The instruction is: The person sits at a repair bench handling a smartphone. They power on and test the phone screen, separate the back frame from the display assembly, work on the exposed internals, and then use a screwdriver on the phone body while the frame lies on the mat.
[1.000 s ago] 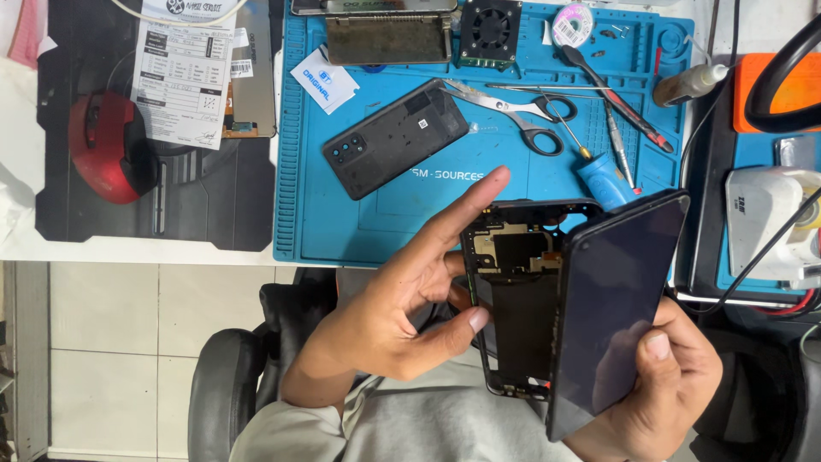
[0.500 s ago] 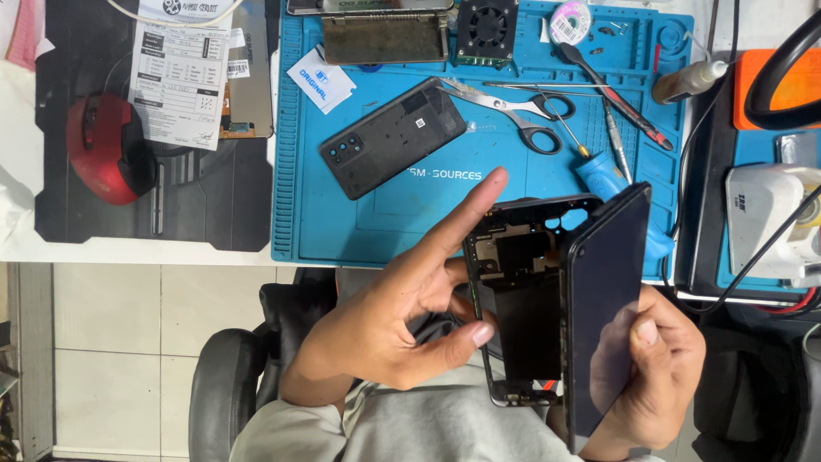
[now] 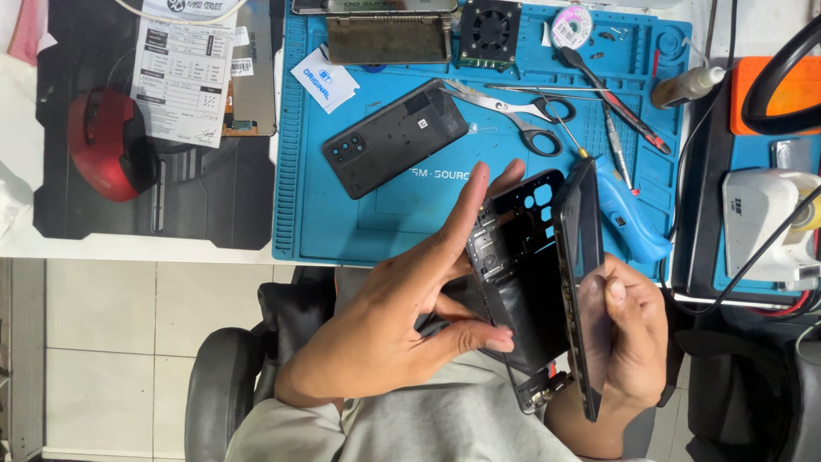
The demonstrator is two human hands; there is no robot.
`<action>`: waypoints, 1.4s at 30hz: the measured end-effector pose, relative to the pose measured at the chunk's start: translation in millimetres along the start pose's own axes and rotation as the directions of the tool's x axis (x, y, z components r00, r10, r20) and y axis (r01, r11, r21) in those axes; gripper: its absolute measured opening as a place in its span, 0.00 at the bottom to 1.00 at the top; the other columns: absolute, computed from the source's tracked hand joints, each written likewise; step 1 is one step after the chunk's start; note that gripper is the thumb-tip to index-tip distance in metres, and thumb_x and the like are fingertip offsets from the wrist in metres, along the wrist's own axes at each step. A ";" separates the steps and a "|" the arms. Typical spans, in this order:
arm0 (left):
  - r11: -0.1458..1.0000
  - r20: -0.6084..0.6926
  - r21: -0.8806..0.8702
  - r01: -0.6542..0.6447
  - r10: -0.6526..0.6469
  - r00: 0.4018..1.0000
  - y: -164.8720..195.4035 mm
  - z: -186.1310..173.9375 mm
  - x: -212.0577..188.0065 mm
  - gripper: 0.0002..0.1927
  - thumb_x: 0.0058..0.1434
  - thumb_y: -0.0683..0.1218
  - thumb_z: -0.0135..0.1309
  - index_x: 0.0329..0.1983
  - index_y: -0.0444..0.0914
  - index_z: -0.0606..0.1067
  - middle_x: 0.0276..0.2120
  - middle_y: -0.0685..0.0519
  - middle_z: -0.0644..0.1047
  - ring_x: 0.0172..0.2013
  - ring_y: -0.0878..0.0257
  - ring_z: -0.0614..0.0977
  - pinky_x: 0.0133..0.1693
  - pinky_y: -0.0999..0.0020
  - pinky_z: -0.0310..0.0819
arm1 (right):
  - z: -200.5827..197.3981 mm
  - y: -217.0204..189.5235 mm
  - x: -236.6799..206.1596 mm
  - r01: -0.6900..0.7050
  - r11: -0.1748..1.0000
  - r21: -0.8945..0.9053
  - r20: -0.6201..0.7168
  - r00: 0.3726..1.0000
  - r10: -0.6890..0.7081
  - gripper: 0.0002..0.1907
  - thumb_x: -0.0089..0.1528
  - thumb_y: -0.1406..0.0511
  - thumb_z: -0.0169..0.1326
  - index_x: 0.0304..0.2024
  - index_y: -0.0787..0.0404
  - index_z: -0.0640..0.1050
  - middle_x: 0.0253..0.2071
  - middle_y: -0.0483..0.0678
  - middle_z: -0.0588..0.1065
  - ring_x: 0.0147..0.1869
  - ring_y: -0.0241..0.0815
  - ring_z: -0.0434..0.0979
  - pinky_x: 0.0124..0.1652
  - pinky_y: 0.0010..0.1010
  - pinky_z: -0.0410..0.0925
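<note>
At the far left a red mouse (image 3: 109, 144) sits on a black mat (image 3: 205, 205), with a printed paper slip (image 3: 181, 77) beside it. Next comes the blue work mat (image 3: 342, 222), where a black phone back cover (image 3: 395, 139) lies flat and tilted, a small white card (image 3: 323, 79) above it. Further along the mat are scissors (image 3: 513, 113), a small fan (image 3: 490, 32) and a blue-handled tool (image 3: 629, 218).

Below the mat's near edge, over the person's lap, the left hand (image 3: 402, 329) holds the open phone frame (image 3: 522, 274), with the thumb pressed on the frame's lower left side and the index finger stretched up along its top edge. The right hand (image 3: 629, 329) grips the dark screen panel (image 3: 583, 282), which stands nearly edge-on, swung away from the frame yet meeting it along the right side.
</note>
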State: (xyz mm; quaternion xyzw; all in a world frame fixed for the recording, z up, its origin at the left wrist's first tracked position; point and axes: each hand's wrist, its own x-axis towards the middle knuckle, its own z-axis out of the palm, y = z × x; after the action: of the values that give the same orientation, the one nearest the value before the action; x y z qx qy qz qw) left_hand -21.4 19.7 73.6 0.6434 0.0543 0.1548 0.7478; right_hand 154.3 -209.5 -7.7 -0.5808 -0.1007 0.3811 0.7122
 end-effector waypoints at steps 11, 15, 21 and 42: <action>0.991 -0.022 0.127 -0.045 0.049 0.999 9.1 -2.4 6.2 0.57 0.60 0.37 0.68 0.79 0.39 0.39 0.80 0.46 0.51 0.68 0.54 0.77 0.48 0.71 0.85 | 42.4 -23.0 -4.8 0.136 0.987 -0.087 -0.074 0.987 -0.142 0.15 0.66 0.63 0.54 0.38 0.73 0.73 0.40 0.50 0.76 0.39 0.34 0.74 0.43 0.21 0.67; 0.973 -0.025 0.209 -0.096 0.103 0.994 3.6 -2.7 2.0 0.57 0.60 0.41 0.71 0.80 0.38 0.42 0.78 0.48 0.56 0.49 0.63 0.86 0.44 0.77 0.87 | 63.9 -26.3 -13.4 0.336 0.936 -0.107 -0.060 0.937 -0.343 0.16 0.71 0.66 0.56 0.39 0.78 0.75 0.43 0.56 0.76 0.41 0.37 0.71 0.46 0.22 0.64; 0.951 0.001 0.277 -0.134 0.139 0.990 -7.5 -6.7 -0.4 0.57 0.59 0.44 0.72 0.80 0.36 0.45 0.77 0.49 0.60 0.37 0.68 0.87 0.42 0.76 0.86 | 46.9 -26.7 -11.3 0.368 0.883 -0.292 -0.075 0.912 -0.404 0.13 0.65 0.67 0.56 0.41 0.76 0.76 0.44 0.56 0.75 0.37 0.31 0.66 0.41 0.17 0.59; 0.944 -0.049 0.296 -0.144 0.165 0.985 -17.4 -4.9 1.0 0.49 0.62 0.46 0.70 0.78 0.38 0.51 0.68 0.43 0.70 0.46 0.63 0.89 0.48 0.70 0.85 | 46.3 -15.5 -11.3 0.604 0.749 -0.271 -0.053 0.768 -0.638 0.19 0.65 0.63 0.64 0.30 0.71 0.72 0.50 0.57 0.70 0.51 0.40 0.69 0.57 0.27 0.64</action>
State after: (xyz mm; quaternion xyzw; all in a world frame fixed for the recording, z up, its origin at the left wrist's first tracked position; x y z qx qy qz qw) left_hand -19.1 22.5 55.9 0.7426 0.0534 0.2268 0.6279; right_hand 126.0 -182.7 23.7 -0.6206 -0.2823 0.0648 0.7287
